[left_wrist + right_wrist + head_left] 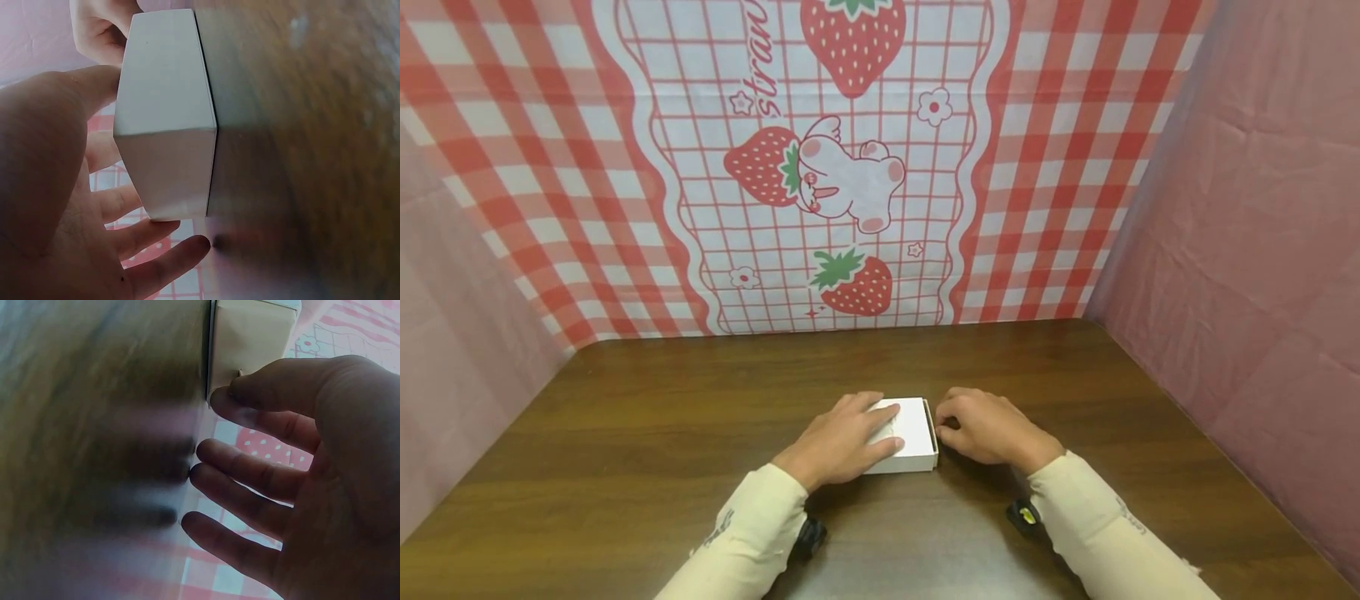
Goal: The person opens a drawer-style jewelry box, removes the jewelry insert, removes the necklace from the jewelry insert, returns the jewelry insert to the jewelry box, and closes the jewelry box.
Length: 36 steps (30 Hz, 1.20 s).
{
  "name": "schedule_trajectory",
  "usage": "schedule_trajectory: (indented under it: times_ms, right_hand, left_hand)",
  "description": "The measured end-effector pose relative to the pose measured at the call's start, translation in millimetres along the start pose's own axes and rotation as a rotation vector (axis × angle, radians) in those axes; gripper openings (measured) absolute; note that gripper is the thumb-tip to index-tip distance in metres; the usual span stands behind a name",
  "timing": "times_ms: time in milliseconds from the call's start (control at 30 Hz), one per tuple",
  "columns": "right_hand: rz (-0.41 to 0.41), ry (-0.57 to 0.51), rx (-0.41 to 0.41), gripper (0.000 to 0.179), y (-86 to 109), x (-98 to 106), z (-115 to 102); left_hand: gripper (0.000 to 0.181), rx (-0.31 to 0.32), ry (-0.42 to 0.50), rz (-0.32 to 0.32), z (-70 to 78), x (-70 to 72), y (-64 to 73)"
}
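A small white box [913, 429] lies flat on the table. My left hand [850, 437] rests on its top with spread, nearly straight fingers; the thumb and index finger lie on the lid. In the left wrist view the box [165, 75] shows two plain white sides under the thumb, while the other fingers reach past the far side. At the box's right end a dark gap shows inside the rim. There my right hand [988, 425] pinches with thumb and index finger at a small tab [240, 373], largely hidden by the fingertips. Its other fingers [244, 494] bend loosely near the tabletop.
The brown wooden table [647, 433] stretches around both hands. A red-and-white checked strawberry cloth [850, 167] hangs behind its back edge. Pink cloth [1255, 208] covers the right side, with more on the left. A dark wrist device [1024, 515] sits under the right forearm.
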State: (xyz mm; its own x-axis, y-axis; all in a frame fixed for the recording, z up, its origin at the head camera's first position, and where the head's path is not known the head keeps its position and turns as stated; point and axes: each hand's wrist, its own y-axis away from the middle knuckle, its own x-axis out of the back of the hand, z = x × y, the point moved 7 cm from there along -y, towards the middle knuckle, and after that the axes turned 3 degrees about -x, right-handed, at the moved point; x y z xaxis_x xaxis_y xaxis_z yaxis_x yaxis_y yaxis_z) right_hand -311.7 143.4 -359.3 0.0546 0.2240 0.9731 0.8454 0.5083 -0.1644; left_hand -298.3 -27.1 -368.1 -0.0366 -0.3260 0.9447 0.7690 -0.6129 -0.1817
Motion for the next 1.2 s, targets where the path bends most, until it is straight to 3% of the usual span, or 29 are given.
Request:
schedule_trajectory:
  times_ms: [300,1200]
  right_hand:
    - [0.002,0.007,-0.041,0.009,-0.8,1.4,3.9]
    - [0.002,-0.022,-0.097,0.009,-0.5,3.3,11.9]
  left_hand:
    - [0.079,0.003,-0.016,0.003,-0.6,1.7,0.1]
    - [0.081,0.014,0.018,0.004,-3.3,1.1,0.9]
